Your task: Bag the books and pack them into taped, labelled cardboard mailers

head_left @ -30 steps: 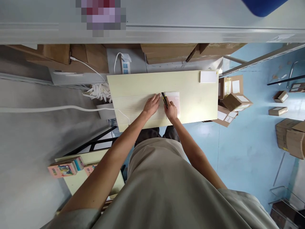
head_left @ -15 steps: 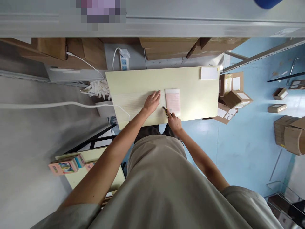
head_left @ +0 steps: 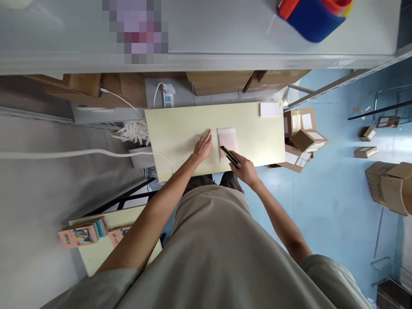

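Note:
My right hand (head_left: 246, 171) is closed around a black-and-yellow utility knife (head_left: 230, 156), its tip pointing up and left over the near part of a pink-and-white packet (head_left: 227, 138). The packet lies flat on the pale yellow tabletop (head_left: 180, 122); whether it is a booklet or a wrapped stack of paper I cannot tell. Just left of the packet, my left hand (head_left: 202, 147) rests flat on the tabletop with its fingers stretched out, holding nothing. Whether the knife touches the packet is unclear.
A white box (head_left: 270, 110) lies at the table's far right corner. Behind stand a power strip (head_left: 168, 98) and cardboard boxes (head_left: 219, 83) under a grey shelf (head_left: 219, 56). A white cable (head_left: 96, 151) crosses the left edge. More cartons (head_left: 301, 128) are at right, books (head_left: 80, 234) lower left.
My right hand has drawn back slightly to the right, and more of the utility knife shows. My left hand stays flat on the table. The camera view has shifted.

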### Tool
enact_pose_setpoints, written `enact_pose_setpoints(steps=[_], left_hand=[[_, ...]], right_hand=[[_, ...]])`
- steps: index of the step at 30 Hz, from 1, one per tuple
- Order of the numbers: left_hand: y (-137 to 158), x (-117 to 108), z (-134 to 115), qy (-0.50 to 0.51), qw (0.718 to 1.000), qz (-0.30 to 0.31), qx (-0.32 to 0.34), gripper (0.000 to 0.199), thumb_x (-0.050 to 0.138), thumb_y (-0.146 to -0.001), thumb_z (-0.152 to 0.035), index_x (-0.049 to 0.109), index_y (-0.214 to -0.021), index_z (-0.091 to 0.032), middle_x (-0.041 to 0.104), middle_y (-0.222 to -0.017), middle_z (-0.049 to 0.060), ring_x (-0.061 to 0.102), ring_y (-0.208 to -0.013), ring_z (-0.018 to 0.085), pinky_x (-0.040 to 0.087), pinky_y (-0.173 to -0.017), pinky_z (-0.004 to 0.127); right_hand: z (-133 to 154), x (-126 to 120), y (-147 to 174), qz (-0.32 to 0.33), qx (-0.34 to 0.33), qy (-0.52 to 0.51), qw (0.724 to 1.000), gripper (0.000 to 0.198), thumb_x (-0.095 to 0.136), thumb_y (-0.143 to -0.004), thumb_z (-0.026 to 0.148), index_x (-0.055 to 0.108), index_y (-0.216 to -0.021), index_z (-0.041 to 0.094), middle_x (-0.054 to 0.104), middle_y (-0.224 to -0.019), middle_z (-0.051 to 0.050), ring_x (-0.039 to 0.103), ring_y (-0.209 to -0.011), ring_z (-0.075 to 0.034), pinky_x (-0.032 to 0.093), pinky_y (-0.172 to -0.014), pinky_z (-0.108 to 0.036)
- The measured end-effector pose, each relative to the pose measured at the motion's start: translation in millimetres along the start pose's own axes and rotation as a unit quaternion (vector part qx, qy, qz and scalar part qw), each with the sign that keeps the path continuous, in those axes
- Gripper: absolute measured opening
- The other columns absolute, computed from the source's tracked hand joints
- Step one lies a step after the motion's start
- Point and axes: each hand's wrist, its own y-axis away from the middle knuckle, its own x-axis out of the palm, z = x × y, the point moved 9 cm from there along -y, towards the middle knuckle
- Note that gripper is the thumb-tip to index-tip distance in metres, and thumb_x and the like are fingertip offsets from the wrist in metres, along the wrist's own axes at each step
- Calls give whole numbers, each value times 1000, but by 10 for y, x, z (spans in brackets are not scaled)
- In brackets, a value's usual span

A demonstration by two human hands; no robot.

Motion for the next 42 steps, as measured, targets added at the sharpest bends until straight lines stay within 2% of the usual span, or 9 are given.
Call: enact_pose_setpoints(steps=[6, 13, 17, 22, 26, 30, 34, 37, 42], left_hand=[[14, -955, -682, 32, 989, -138, 39, 61, 52, -111, -20, 56, -172, -14, 50, -185, 16, 61, -161, 30, 53, -134, 41], [41, -2728, -1792, 128, 882, -417, 179, 46, 46, -122, -35, 62, -163, -23, 71, -161, 13, 77, -136, 26, 64, -119, 41], [46, -3202, -2008, 127, 852, -466, 201, 45, 46, -123, -41, 62, -162, -26, 71, -157, 13, 76, -137, 27, 67, -113, 40], [183, -3318, -1950, 113, 844, -492, 181, 41, 47, -123, -41, 67, -156, -27, 74, -151, 11, 78, -129, 25, 70, -102, 36], [296, -3080, -1629, 116, 847, -501, 135, 38, 50, -119, -29, 71, -151, -25, 75, -147, 10, 79, -122, 22, 69, -104, 34], [262, -2239, -988, 127, 887, -443, 34, 40, 54, -112, -21, 75, -146, -23, 78, -140, 10, 80, -114, 21, 68, -102, 33], [245, -837, -356, 127, 946, -266, -133, 38, 55, -107, -17, 79, -137, -18, 83, -131, 14, 82, -104, 23, 66, -105, 35], [322, 49, -205, 148, 960, -133, -197, 38, 57, -104, -18, 78, -136, -17, 84, -127, 15, 80, -108, 26, 63, -112, 40], [312, 545, -276, 165, 963, -77, -199, 37, 61, -101, -16, 77, -135, -17, 77, -137, 19, 76, -122, 31, 61, -116, 46]], right_hand=[[145, -1311, -425, -212, -95, -105, 967, 67, 69, -100, 39, 49, -163, 26, 82, -123, -11, 82, -97, -31, 70, -90, -47], [1033, -2827, -1460, -320, -262, 18, 910, 43, 60, -113, 39, 57, -152, 23, 65, -149, -17, 71, -139, -35, 61, -119, -57], [1419, -3047, -2141, -292, -263, 116, 912, 44, 46, -122, 35, 59, -153, 8, 60, -158, -23, 67, -145, -35, 54, -125, -53], [1612, -2971, -2598, -261, -235, 167, 922, 49, 41, -124, 35, 64, -149, 0, 65, -155, -27, 65, -146, -33, 49, -127, -53], [1642, -2933, -2480, -296, -275, 148, 903, 64, 18, -125, 31, 64, -149, -6, 57, -165, -31, 62, -149, -31, 48, -125, -50], [1194, -2549, -1951, -346, -316, 77, 880, 64, 21, -126, 46, 57, -164, 11, 57, -159, -23, 59, -155, -35, 47, -128, -67], [174, -1435, -1532, -245, -239, -23, 939, 53, 35, -124, 53, 61, -157, 21, 66, -146, -20, 70, -137, -33, 60, -119, -59], [-637, -385, -1349, -86, -63, -74, 992, 40, 58, -116, 41, 64, -146, 15, 74, -138, -23, 77, -113, -28, 66, -104, -46], [-1198, 501, -1158, 19, 138, -125, 982, 31, 67, -107, 26, 67, -136, 15, 82, -133, -20, 80, -119, -27, 62, -106, -38]])
